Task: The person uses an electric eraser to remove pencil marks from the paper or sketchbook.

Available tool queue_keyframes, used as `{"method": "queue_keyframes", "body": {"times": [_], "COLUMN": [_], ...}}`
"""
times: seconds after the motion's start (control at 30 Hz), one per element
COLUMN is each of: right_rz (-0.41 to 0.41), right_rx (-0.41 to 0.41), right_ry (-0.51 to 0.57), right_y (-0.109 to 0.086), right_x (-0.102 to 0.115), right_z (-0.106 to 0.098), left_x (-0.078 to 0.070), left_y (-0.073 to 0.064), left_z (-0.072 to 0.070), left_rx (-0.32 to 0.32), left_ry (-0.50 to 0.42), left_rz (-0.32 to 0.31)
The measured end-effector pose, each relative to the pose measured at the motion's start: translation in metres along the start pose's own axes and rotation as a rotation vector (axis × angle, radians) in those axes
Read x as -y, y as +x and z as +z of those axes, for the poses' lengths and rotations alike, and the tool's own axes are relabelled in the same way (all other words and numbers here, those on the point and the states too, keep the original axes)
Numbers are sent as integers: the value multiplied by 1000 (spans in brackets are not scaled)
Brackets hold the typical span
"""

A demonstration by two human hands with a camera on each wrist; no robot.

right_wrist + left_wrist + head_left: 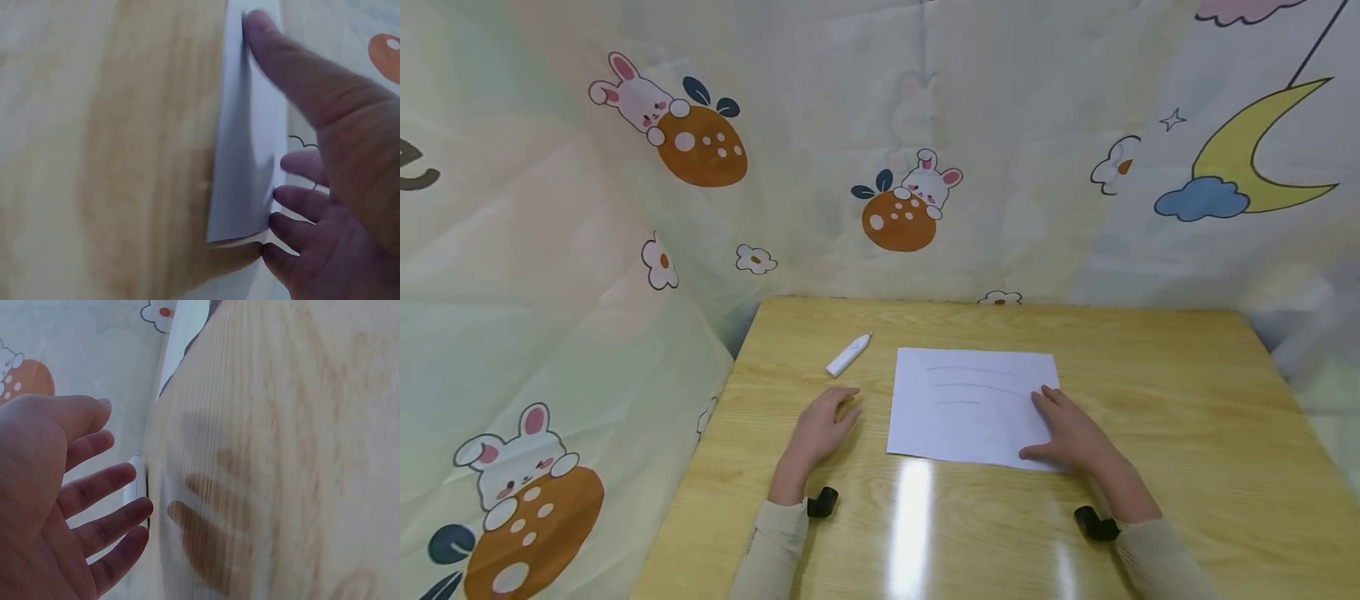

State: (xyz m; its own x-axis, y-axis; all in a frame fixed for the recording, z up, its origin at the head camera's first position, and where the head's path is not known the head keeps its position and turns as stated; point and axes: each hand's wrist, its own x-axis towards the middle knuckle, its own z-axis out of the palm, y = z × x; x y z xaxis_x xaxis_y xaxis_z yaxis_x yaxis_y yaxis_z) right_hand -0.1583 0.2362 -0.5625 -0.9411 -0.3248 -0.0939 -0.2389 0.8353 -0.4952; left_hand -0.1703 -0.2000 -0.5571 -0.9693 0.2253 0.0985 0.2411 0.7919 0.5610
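A white rectangular paper sheet [958, 429] (grey lines [957, 402] visible only in head view) lies beneath the spread right hand [1072, 435], beside the relaxed left hand [820, 425].

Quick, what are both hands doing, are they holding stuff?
Left hand: open, holding nothing.
Right hand: open, at the right side of the paper.

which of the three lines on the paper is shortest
The bottom line on the paper in the head view; the top line and middle line both stretch farther right.
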Motion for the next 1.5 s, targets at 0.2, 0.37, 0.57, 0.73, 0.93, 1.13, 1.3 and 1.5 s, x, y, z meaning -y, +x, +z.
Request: {"method": "queue_keyframes", "body": {"times": [0.2, 0.37, 0.57, 0.73, 0.93, 1.13, 1.3, 1.5], "right_rz": [41, 62, 24, 28, 32, 20, 6, 3], "right_rx": [12, 41, -3, 11, 11, 8, -26, -18], "right_ry": [28, 8, -5, 6, 6, 16, 23, 26], "right_y": [-8, -10, -4, 0, -4, -6, -4, -3], "right_x": [-5, -3, 4, 5, -1, -2, -1, -3], "right_z": [9, 10, 1, -1, 4, 4, 2, 5], "left_x": [3, 6, 12, 14, 13, 14, 17, 18], "left_y": [14, 37, 71, 91, 107, 113, 114, 111], "left_z": [4, 5, 0, -1, 5, 8, 7, 8], "left_rx": [-96, -167, -201, -126, -75, -26, -43, -54], "left_ry": [17, 71, 128, 173, 214, 181, 187, 184], "left_rz": [4, -10, -36, -105, -152, -234, -212, -171]}}
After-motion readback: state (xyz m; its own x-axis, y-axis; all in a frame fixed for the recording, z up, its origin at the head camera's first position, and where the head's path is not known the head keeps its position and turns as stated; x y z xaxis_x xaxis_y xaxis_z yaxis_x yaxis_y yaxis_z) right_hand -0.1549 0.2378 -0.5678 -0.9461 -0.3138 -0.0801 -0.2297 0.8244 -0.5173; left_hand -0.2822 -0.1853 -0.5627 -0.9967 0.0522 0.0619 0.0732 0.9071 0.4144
